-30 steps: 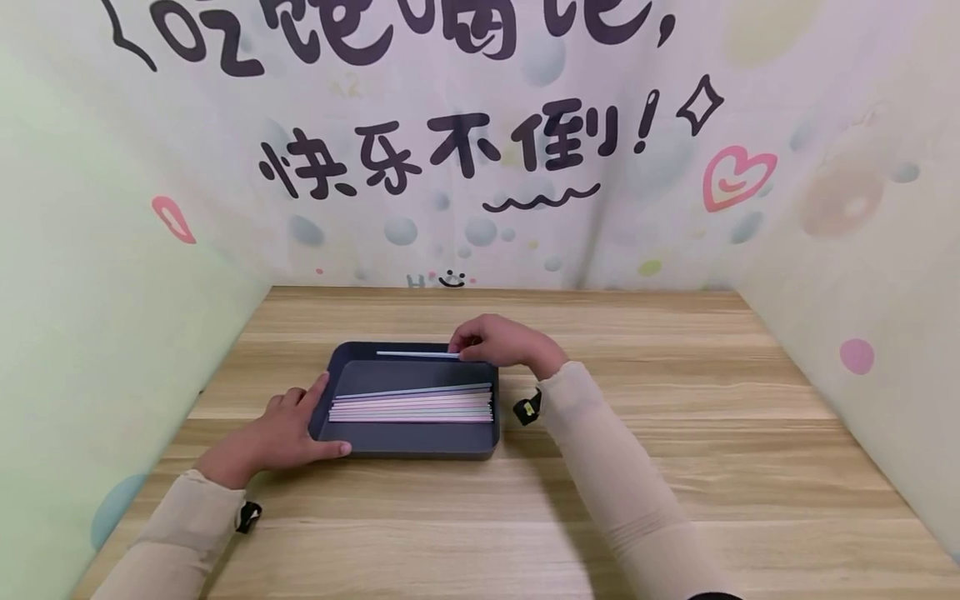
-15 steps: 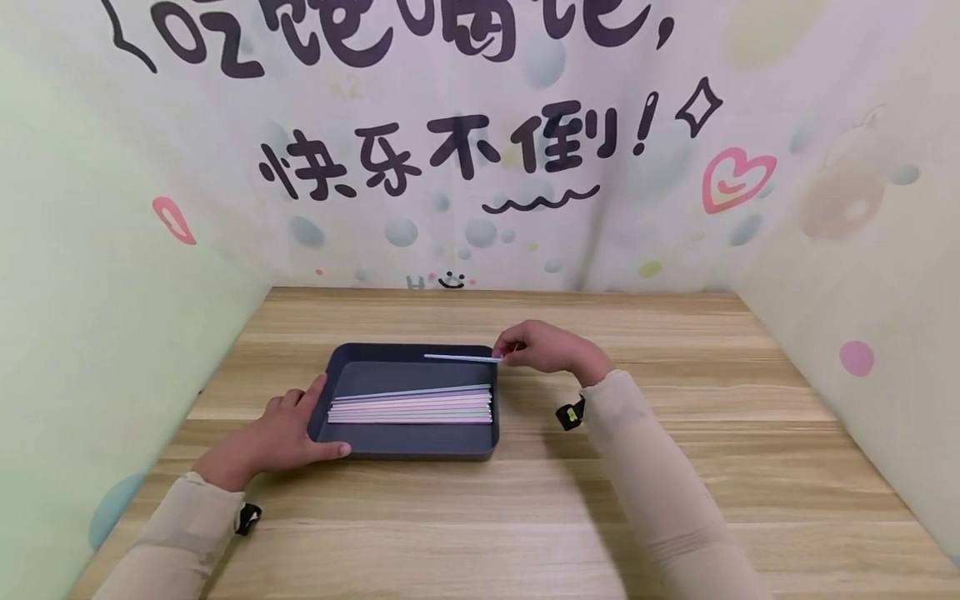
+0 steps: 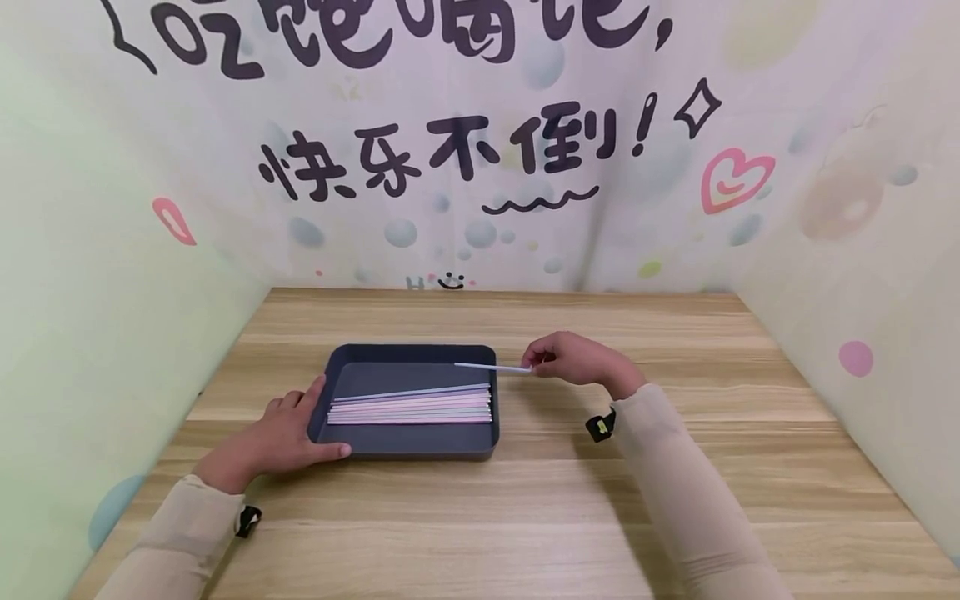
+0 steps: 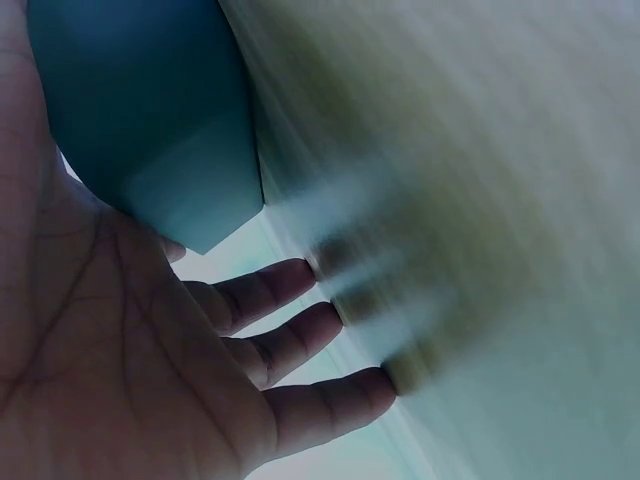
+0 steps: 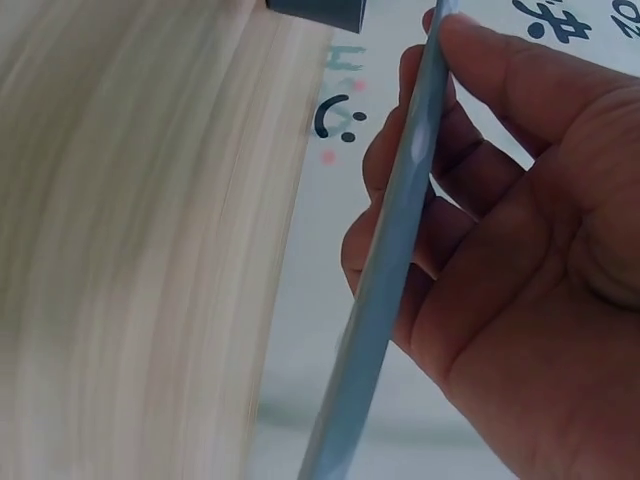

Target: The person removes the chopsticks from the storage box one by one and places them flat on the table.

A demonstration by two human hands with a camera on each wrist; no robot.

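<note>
A dark grey rectangular tray (image 3: pixel 405 442) stands on the wooden table. Several pastel chopsticks (image 3: pixel 412 408) lie side by side in it, running left to right. At the tray's left end rests my left hand (image 3: pixel 270 433), thumb at the near corner and index finger along the side. The left wrist view shows its other fingers (image 4: pixel 290 340) extended, fingertips down at the table. Beyond the tray's right rim, my right hand (image 3: pixel 573 360) pinches a light blue chopstick (image 3: pixel 491 367) between thumb and fingers. The chopstick's left end overlaps the tray in the head view; its rear part is hidden behind the hand.
The wooden table (image 3: pixel 480 533) extends around the tray. A printed cloth wall (image 3: pixel 450 242) with black lettering closes off the back, and pale side walls (image 3: pixel 112 292) flank the table. Black wrist cameras (image 3: pixel 600 427) hang under both sleeves.
My right hand has carried the light blue chopstick rightward and slightly nearer, from above the tray's far side to past its right rim. The left hand and tray have stayed put.
</note>
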